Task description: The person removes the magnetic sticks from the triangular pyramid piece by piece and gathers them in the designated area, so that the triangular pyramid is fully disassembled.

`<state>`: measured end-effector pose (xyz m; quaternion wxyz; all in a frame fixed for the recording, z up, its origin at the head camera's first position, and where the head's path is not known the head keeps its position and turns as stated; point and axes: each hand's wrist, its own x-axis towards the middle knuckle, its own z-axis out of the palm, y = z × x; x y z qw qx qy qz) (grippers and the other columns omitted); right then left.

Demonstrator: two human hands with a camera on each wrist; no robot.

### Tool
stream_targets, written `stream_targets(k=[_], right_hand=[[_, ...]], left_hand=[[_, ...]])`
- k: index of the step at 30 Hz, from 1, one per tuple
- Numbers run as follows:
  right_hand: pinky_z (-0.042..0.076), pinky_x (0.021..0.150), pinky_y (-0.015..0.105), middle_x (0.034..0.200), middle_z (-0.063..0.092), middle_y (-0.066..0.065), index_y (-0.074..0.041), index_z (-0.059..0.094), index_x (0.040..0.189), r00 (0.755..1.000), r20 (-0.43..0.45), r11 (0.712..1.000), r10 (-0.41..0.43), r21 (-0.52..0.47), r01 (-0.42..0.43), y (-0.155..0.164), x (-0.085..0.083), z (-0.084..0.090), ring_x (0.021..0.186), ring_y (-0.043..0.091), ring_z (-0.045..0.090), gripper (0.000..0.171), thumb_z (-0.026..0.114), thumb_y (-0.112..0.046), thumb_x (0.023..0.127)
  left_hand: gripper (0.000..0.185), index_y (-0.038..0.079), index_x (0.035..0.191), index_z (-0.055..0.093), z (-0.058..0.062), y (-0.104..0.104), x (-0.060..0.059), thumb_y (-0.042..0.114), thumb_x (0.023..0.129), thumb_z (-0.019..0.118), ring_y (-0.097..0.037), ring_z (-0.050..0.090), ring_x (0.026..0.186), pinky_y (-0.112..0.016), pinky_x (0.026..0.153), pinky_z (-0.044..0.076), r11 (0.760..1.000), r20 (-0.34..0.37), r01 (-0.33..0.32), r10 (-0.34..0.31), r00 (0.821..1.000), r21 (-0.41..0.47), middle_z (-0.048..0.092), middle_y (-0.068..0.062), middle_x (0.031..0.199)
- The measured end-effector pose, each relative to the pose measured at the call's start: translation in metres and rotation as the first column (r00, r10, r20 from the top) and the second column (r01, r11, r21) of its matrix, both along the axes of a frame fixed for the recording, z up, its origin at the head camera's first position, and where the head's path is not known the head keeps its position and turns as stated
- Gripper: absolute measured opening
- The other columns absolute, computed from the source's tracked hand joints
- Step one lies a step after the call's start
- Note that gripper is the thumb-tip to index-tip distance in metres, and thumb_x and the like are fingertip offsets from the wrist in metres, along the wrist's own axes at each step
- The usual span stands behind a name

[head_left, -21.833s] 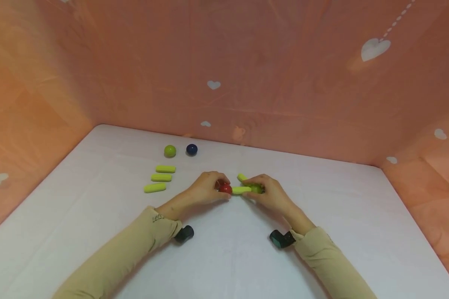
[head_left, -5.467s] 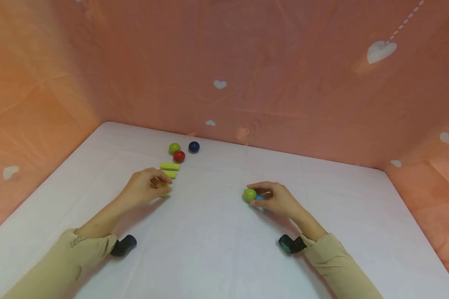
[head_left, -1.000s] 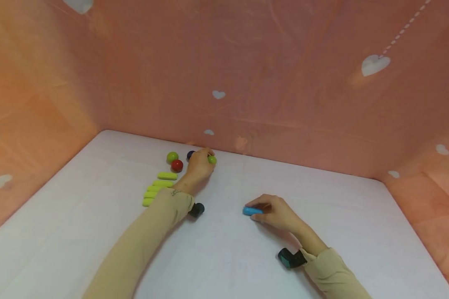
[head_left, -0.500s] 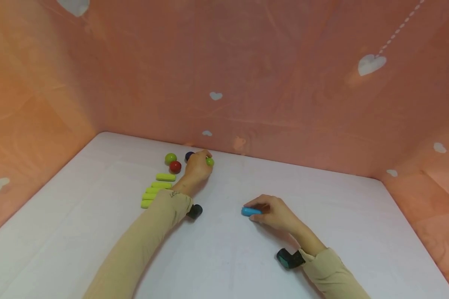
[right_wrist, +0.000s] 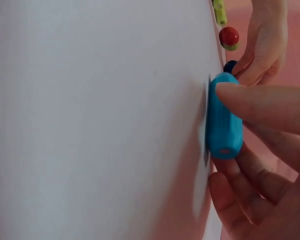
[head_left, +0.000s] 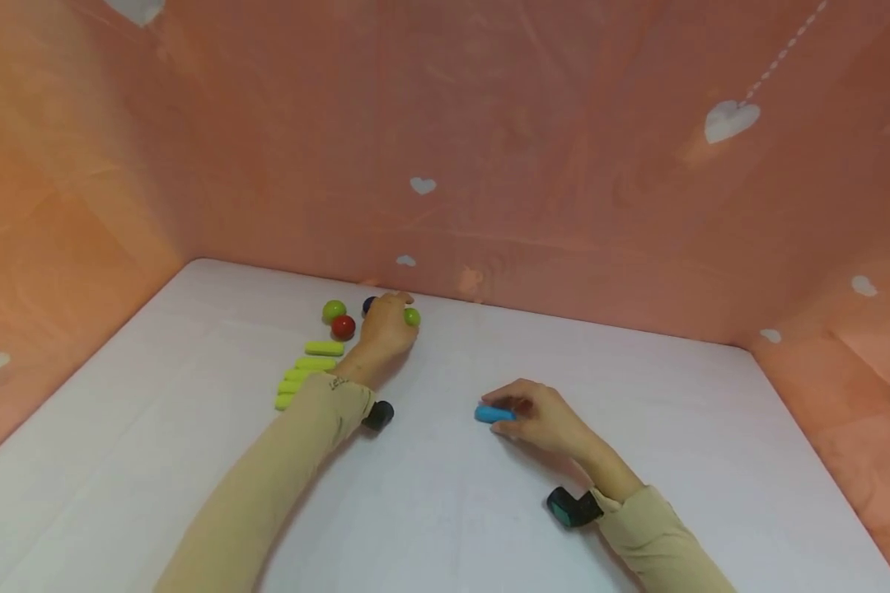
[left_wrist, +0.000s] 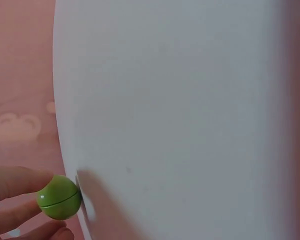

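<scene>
Left hand pinches small glossy green ball near white counter back edge — right hand grips blue capsule-shaped plastic piece mid-counter, open room around.

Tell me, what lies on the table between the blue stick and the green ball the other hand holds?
Nothing: in the head view, only bare white table separates the blue stick from the green ball.

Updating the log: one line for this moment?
left hand: holds green ball | right hand: holds blue stick | both on table
</scene>
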<state>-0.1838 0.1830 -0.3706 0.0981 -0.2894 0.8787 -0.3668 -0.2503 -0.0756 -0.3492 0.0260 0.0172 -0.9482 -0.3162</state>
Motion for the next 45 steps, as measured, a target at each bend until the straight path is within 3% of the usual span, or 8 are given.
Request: stream_targets(k=[8,15,20,24,27,34,45], right_hand=[[0.05,0.088,0.034,0.113,0.067,0.004,-0.008,0.066,0.117,1.0,-0.023,1.0,0.001,-0.006,-0.001,0.007,-0.003,0.002,0.103,0.022,0.06,0.038,0.076,-0.018,0.082],[0.049,0.093,0.041,0.123,0.062,0.005,-0.009,0.064,0.121,0.999,-0.04,1.0,-0.005,-0.003,0.005,0.02,-0.002,0.003,0.11,0.025,0.058,0.044,0.077,-0.019,0.08],[0.048,0.097,0.044,0.131,0.057,0.009,-0.01,0.062,0.124,0.999,-0.045,1.0,-0.026,0.001,0.026,0.029,0.0,0.001,0.112,0.026,0.057,0.051,0.079,-0.021,0.078],[0.045,0.099,0.049,0.134,0.055,0.012,-0.008,0.061,0.126,0.998,-0.048,0.999,-0.035,-0.009,0.035,0.035,-0.001,0.0,0.117,0.031,0.055,0.053,0.079,-0.022,0.078],[0.043,0.101,0.05,0.135,0.054,0.014,-0.007,0.06,0.128,0.998,-0.046,0.999,-0.033,-0.009,0.033,0.039,0.0,0.001,0.121,0.034,0.053,0.055,0.079,-0.022,0.078],[0.041,0.103,0.05,0.138,0.052,0.016,-0.006,0.059,0.129,0.996,-0.071,0.998,-0.048,0.027,0.05,0.048,0.001,0.001,0.123,0.035,0.053,0.058,0.08,-0.023,0.078],[0.039,0.105,0.051,0.139,0.052,0.014,-0.011,0.063,0.125,0.995,-0.086,0.997,-0.055,0.052,0.059,0.056,0.004,-0.002,0.131,0.034,0.046,0.053,0.079,-0.028,0.078]], left_hand=[[0.043,-0.004,0.128,0.054,0.01,-0.004,0.012,0.009,0.087,0.061,-0.035,0.044,0.127,-0.045,0.105,0.037,0.999,-0.062,0.048,-0.048,0.997,0.012,0.051,-0.021,0.134],[0.047,-0.002,0.129,0.054,0.016,-0.002,0.023,0.014,0.087,0.067,-0.037,0.046,0.124,-0.047,0.105,0.039,0.994,-0.06,0.108,-0.107,0.992,0.012,0.051,-0.022,0.133],[0.047,-0.001,0.127,0.055,0.012,0.006,0.034,0.018,0.086,0.069,-0.036,0.05,0.12,-0.046,0.105,0.04,0.98,-0.069,0.198,-0.197,0.978,0.001,0.055,-0.021,0.129],[0.048,0.002,0.128,0.055,0.009,0.015,0.044,0.021,0.087,0.069,-0.033,0.051,0.12,-0.046,0.106,0.039,0.965,-0.017,0.263,-0.263,0.965,0.016,0.055,-0.018,0.131],[0.048,0.004,0.129,0.055,0.007,0.022,0.05,0.023,0.087,0.07,-0.032,0.05,0.122,-0.047,0.107,0.038,0.945,0.03,0.326,-0.327,0.944,0.032,0.057,-0.016,0.13],[0.045,0.003,0.126,0.057,0.002,0.037,0.059,0.02,0.087,0.07,-0.029,0.055,0.116,-0.044,0.102,0.042,0.866,0.055,0.497,-0.499,0.865,0.055,0.06,-0.014,0.124],[0.037,0.005,0.12,0.062,-0.005,0.056,0.064,0.01,0.085,0.07,-0.027,0.057,0.107,-0.041,0.098,0.044,0.808,0.045,0.581,-0.586,0.809,0.094,0.064,-0.013,0.114]])
